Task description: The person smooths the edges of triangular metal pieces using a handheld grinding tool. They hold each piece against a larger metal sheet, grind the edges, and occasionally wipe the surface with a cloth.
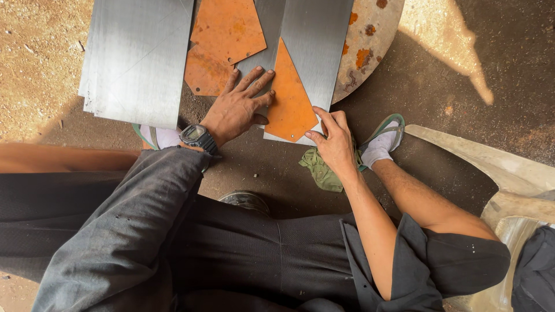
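A rusty orange triangular metal plate [290, 98] lies on a grey steel sheet [315, 52]. My left hand [238, 107], a dark watch on its wrist, presses flat on the sheet with fingertips against the triangle's left edge. My right hand [332, 140] grips the near corner of the triangle and the sheet edge. Neither hand lifts anything off the ground.
A stack of grey steel sheets [139, 58] lies at left, rusty orange plates [225, 40] between the sheets, and a round rusted disc [370, 46] behind. A green rag [321, 170] lies by my right sandalled foot [383, 141]. A pale chair [509, 173] stands at right on dirt ground.
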